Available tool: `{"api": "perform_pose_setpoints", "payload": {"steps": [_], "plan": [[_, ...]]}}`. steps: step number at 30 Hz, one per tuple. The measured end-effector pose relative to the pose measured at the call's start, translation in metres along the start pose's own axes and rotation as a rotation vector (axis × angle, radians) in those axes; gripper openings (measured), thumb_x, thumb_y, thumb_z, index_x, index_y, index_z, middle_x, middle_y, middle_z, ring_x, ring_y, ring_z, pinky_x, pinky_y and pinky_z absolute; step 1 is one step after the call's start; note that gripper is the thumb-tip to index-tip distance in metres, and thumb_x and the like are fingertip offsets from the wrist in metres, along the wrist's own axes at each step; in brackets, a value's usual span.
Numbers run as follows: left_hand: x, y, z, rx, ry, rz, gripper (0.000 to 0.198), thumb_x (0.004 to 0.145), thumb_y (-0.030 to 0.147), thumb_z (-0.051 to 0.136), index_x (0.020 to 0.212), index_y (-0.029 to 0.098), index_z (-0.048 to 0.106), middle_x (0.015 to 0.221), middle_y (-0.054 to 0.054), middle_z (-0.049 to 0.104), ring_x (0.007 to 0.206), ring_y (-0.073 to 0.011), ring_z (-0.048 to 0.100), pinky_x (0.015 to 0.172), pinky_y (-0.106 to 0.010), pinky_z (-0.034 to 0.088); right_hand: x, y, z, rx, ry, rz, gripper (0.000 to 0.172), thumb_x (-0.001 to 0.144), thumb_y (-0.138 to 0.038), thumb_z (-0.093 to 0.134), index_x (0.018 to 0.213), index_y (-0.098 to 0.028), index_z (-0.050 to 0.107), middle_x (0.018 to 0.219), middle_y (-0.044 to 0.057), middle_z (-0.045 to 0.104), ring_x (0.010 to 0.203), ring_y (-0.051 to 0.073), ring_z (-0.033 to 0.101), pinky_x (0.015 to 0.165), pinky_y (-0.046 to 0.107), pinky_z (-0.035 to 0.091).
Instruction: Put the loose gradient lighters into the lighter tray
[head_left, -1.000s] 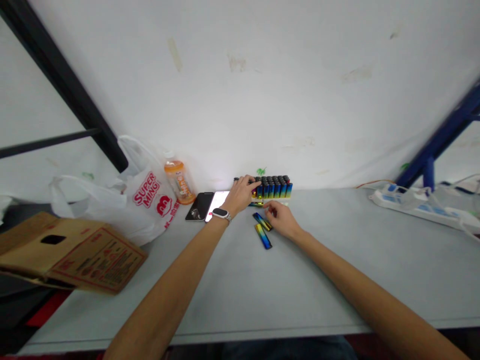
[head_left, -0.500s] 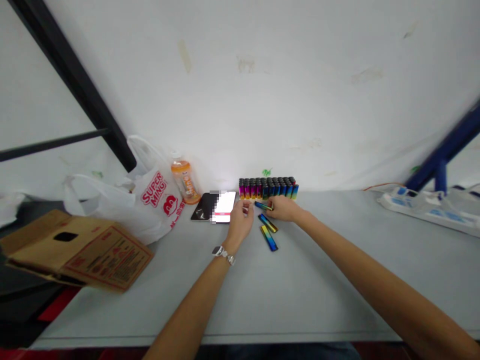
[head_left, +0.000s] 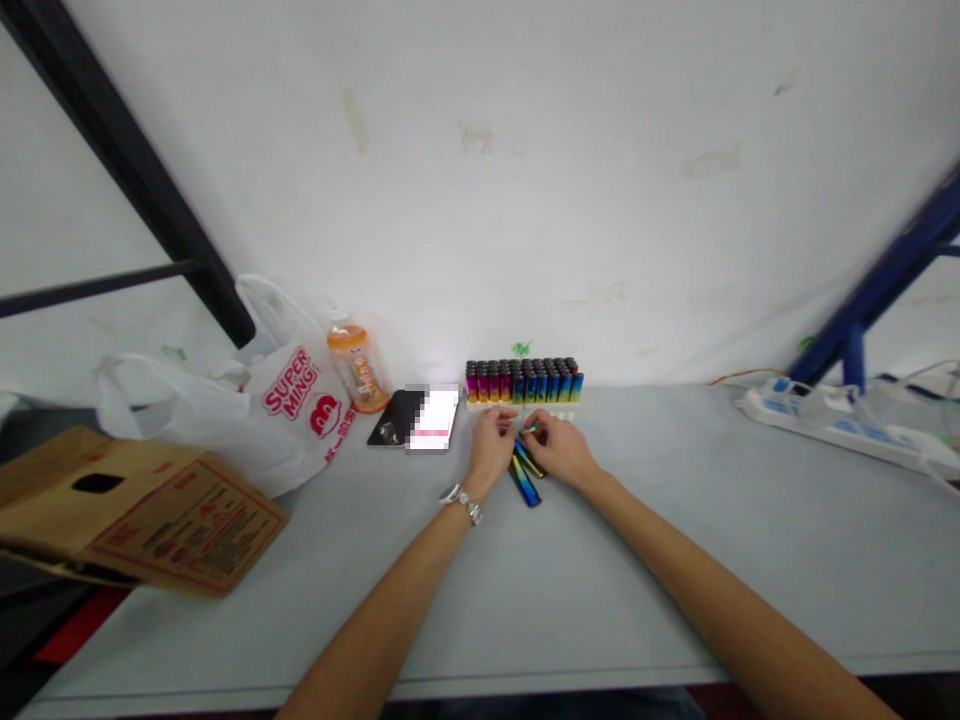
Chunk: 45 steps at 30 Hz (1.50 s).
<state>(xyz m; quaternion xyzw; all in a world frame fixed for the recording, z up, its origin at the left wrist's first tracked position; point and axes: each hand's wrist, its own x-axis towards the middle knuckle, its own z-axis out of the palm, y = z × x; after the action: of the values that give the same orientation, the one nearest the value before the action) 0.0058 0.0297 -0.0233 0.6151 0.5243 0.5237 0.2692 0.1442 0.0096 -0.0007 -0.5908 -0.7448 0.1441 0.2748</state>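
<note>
Several slim lighters with black tops and colour-fading bodies stand packed upright in a pale tray (head_left: 570,412) against the wall. Just in front of that row, my right hand (head_left: 559,447) is closed in a pinch on a lighter (head_left: 532,429), mostly covered by the fingers. My left hand (head_left: 493,440) is close beside it with curled fingers; whatever is between them is hidden. Below the hands, a blue-and-yellow lighter (head_left: 524,484) lies slanted on the table, and another lighter (head_left: 532,462) lies partly behind my right hand.
To the left are a phone (head_left: 431,418) with a lit screen, an orange drink bottle (head_left: 358,365), a white plastic bag (head_left: 255,425) and an open cardboard box (head_left: 172,510). On the right, a white power strip (head_left: 817,425) with cables lies on the grey table (head_left: 660,560).
My hands have come together in front of the tray. The lighter in my right hand has turned and is now mostly hidden by fingers. The view has shifted slightly.
</note>
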Motion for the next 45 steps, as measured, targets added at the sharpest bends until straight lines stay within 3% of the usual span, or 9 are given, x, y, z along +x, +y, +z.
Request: {"api": "perform_pose_setpoints", "payload": {"steps": [7, 11, 18, 24, 28, 31, 36, 39, 45], "plan": [[-0.001, -0.001, -0.025, 0.103, 0.018, 0.101, 0.02, 0.079, 0.0, 0.051, 0.083, 0.014, 0.064, 0.088, -0.004, 0.064, 0.074, -0.0129, 0.061, 0.075, -0.029, 0.053, 0.016, -0.002, -0.011, -0.315, 0.009, 0.199, 0.03, 0.087, -0.047, 0.051, 0.094, -0.021, 0.062, 0.085, 0.01, 0.071, 0.082, 0.026, 0.066, 0.064, 0.03, 0.04], [-0.003, -0.001, -0.03, 0.13, -0.002, 0.09, 0.022, 0.08, 0.0, 0.05, 0.082, 0.014, 0.066, 0.089, -0.005, 0.065, 0.077, -0.0139, 0.062, 0.076, -0.03, 0.053, 0.031, 0.007, -0.025, -0.403, -0.09, 0.086, 0.036, 0.081, -0.04, 0.061, 0.112, -0.02, 0.061, 0.095, 0.012, 0.072, 0.088, 0.028, 0.067, 0.068, 0.031, 0.042], [-0.006, 0.004, -0.032, 0.158, -0.063, 0.105, 0.019, 0.082, 0.003, 0.05, 0.086, 0.014, 0.065, 0.093, -0.006, 0.063, 0.079, -0.0147, 0.062, 0.075, -0.031, 0.053, 0.037, 0.018, -0.031, -0.351, -0.192, -0.081, 0.024, 0.08, -0.04, 0.063, 0.089, -0.019, 0.068, 0.102, 0.011, 0.069, 0.095, 0.025, 0.063, 0.069, 0.028, 0.041], [-0.013, 0.021, -0.037, 0.333, -0.156, 0.453, 0.039, 0.079, 0.01, 0.061, 0.117, 0.021, 0.06, 0.12, -0.007, 0.058, 0.118, -0.0239, 0.051, 0.106, -0.045, 0.042, 0.032, 0.013, -0.017, 0.068, -0.122, -0.133, 0.029, 0.088, -0.04, 0.052, 0.081, -0.016, 0.064, 0.073, 0.003, 0.064, 0.065, 0.014, 0.055, 0.059, 0.024, 0.036], [-0.012, 0.028, -0.04, 0.409, -0.215, 0.55, 0.052, 0.075, 0.009, 0.066, 0.124, 0.022, 0.056, 0.129, -0.008, 0.055, 0.124, -0.0258, 0.047, 0.109, -0.046, 0.038, 0.025, 0.004, -0.007, 0.522, -0.104, -0.109, 0.034, 0.084, -0.044, 0.051, 0.066, -0.015, 0.058, 0.058, -0.002, 0.05, 0.056, 0.011, 0.044, 0.054, 0.023, 0.034], [-0.011, 0.029, -0.043, 0.428, -0.279, 0.572, 0.048, 0.079, 0.012, 0.065, 0.125, 0.023, 0.057, 0.124, -0.007, 0.059, 0.119, -0.0249, 0.051, 0.106, -0.045, 0.04, 0.016, -0.004, -0.005, 0.676, -0.112, -0.041, 0.032, 0.079, -0.045, 0.055, 0.065, -0.015, 0.058, 0.058, -0.003, 0.048, 0.056, 0.01, 0.042, 0.053, 0.022, 0.033], [-0.012, 0.029, -0.043, 0.357, -0.338, 0.462, 0.022, 0.095, 0.03, 0.048, 0.108, 0.02, 0.062, 0.099, -0.008, 0.067, 0.096, -0.022, 0.061, 0.089, -0.037, 0.047, 0.008, -0.003, -0.005, 0.834, -0.108, 0.125, 0.034, 0.081, -0.046, 0.042, 0.067, -0.018, 0.056, 0.051, -0.004, 0.039, 0.047, 0.011, 0.034, 0.043, 0.024, 0.027], [-0.014, 0.027, -0.039, 0.191, -0.327, 0.295, 0.026, 0.098, 0.035, 0.042, 0.09, 0.018, 0.059, 0.082, -0.005, 0.066, 0.077, -0.0177, 0.061, 0.074, -0.029, 0.047, 0.007, 0.007, -0.003, 0.814, -0.016, 0.159, 0.038, 0.082, -0.047, 0.039, 0.064, -0.019, 0.056, 0.046, -0.005, 0.034, 0.044, 0.012, 0.031, 0.043, 0.024, 0.027], [-0.021, 0.032, -0.033, -0.096, -0.257, 0.126, 0.03, 0.092, 0.043, 0.048, 0.086, 0.016, 0.058, 0.069, 0.001, 0.054, 0.064, -0.0124, 0.05, 0.06, -0.023, 0.04, 0.004, 0.021, 0.004, 0.713, 0.105, 0.13, 0.048, 0.086, -0.057, 0.038, 0.061, -0.019, 0.057, 0.046, -0.003, 0.04, 0.046, 0.014, 0.041, 0.047, 0.026, 0.033]]}}
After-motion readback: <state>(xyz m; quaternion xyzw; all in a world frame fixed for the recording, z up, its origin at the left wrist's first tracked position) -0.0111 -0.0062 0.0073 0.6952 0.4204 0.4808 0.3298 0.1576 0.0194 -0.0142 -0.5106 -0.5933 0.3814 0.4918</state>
